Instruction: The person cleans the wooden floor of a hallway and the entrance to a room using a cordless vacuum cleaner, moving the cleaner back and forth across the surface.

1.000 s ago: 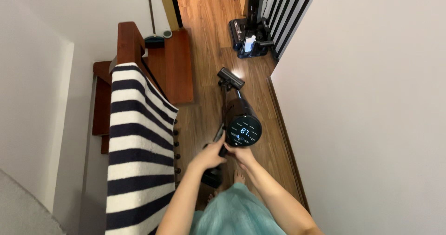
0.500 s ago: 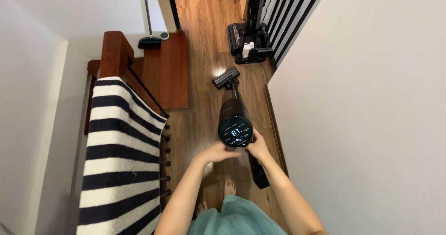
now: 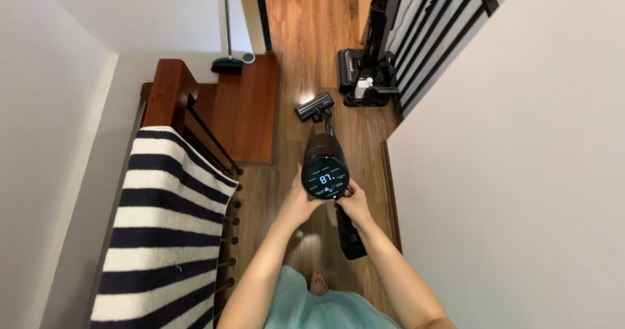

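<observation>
I hold a black cordless stick vacuum [image 3: 323, 153] upright in front of me, its round lit screen [image 3: 325, 177] facing up. My left hand [image 3: 301, 202] cups the left side of the body just below the screen. My right hand [image 3: 352, 202] grips the handle on the right, fingers curled around it. The vacuum's floor head [image 3: 314, 106] rests on the wooden floor [image 3: 312, 16] ahead, with a light patch beside it. The battery end [image 3: 350, 236] sticks down under my right wrist.
A wooden banister post [image 3: 166, 91] and rail on my left carry a black-and-white striped cloth [image 3: 166, 231]. A wooden step [image 3: 244, 108] with a broom head [image 3: 228, 62] lies beyond. Another black floor cleaner on its dock [image 3: 368, 75] stands by dark railings [image 3: 430, 36]. White wall [image 3: 521, 173] on my right.
The view has shifted so the vacuum sits more central and its head points farther forward along the floor. Both hands have stayed on the vacuum body throughout.
</observation>
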